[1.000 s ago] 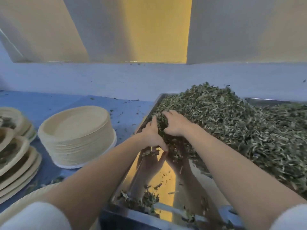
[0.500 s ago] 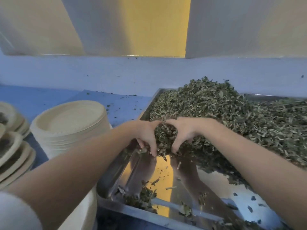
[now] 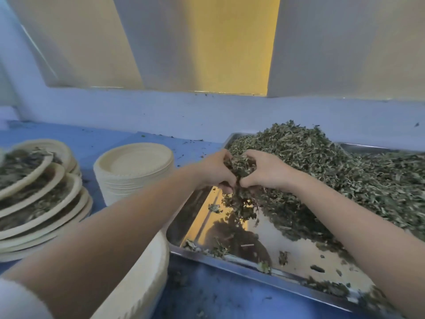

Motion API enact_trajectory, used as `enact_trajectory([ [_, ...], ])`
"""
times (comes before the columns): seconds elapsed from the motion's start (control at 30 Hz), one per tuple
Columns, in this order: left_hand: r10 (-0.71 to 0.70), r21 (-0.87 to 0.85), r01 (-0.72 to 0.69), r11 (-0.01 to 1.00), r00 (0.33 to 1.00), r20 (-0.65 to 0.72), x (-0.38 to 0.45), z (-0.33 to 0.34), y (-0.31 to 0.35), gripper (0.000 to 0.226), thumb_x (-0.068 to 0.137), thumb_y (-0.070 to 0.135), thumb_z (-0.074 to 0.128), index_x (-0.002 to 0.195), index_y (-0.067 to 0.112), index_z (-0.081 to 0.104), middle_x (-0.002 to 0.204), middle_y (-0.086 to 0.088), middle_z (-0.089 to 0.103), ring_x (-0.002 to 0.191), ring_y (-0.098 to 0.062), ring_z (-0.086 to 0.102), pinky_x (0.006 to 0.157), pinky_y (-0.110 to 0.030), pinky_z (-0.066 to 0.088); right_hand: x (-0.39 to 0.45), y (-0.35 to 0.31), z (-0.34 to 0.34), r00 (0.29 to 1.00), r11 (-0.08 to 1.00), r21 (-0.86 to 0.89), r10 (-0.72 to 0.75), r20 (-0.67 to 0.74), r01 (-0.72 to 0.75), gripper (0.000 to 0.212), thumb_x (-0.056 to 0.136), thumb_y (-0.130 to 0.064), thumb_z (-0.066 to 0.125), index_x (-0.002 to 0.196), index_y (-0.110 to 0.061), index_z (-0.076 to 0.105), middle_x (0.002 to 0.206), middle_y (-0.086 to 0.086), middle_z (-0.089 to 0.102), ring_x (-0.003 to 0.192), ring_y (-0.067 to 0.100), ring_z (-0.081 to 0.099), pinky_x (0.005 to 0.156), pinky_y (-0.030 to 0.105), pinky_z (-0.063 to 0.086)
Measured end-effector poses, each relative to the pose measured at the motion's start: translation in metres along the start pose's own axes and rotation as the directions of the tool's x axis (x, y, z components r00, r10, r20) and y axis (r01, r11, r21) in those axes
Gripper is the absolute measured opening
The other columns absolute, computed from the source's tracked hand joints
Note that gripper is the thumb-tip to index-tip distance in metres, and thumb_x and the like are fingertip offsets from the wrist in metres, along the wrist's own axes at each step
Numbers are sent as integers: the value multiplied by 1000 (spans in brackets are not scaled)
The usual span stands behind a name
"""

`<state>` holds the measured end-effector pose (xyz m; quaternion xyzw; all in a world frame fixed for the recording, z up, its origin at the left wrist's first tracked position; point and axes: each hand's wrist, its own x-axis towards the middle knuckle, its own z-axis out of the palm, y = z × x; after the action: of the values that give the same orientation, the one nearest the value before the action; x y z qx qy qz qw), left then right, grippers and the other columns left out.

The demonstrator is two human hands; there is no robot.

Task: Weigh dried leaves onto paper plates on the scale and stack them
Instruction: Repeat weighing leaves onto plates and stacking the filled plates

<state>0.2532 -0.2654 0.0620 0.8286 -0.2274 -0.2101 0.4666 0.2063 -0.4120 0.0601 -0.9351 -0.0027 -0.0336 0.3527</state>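
A big heap of dried leaves (image 3: 333, 171) fills the steel tray (image 3: 220, 256) on the right. My left hand (image 3: 212, 171) and my right hand (image 3: 264, 173) are cupped together above the tray's bare near-left part, holding a clump of leaves (image 3: 241, 164) between them; loose bits drop from under the hands. A stack of empty paper plates (image 3: 135, 171) stands left of the tray. At the far left, several plates filled with leaves (image 3: 34, 194) lie stacked. A paper plate (image 3: 147, 272) shows under my left forearm; no scale is visible.
The blue table (image 3: 207, 295) carries scattered leaf crumbs. A pale blue wall ledge (image 3: 161, 113) runs behind, with white and yellow panels above it. The tray's front rim lies close to the table's near side.
Both hands have closed together around a clump and lifted it off the heap's edge. Leaves now fall onto the bare tray. The camera has tilted, showing more of the filled plates at left.
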Motion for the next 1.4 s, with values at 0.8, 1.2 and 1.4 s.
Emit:
enact_trajectory([
  [0.8,-230,136,244,960,967,-112,-238,-123,-65,48,82,8,68,123,30,54,129,-11,49,80,-27,72,70,-33,58,-67,-164,93,863,969,-91,-158,479,228,74,68,-43,80,133,-40,44,124,-6,52,62,-10,63,55,12,50],
  [1.2,21,160,54,986,900,-436,-221,-91,-105,18,81,12,60,84,27,70,73,3,63,61,-12,54,59,-24,45,-76,-158,123,915,961,25,-268,302,274,37,76,-43,74,111,-43,62,109,-17,62,85,11,68,47,9,43],
  [1.4,72,175,32,984,827,-557,-219,-84,-109,20,80,14,57,80,30,69,68,11,61,62,-5,52,58,-24,40,-75,-157,129,921,947,35,-318,223,319,32,73,-48,73,104,-48,63,102,-22,64,92,-3,62,66,21,50],
])
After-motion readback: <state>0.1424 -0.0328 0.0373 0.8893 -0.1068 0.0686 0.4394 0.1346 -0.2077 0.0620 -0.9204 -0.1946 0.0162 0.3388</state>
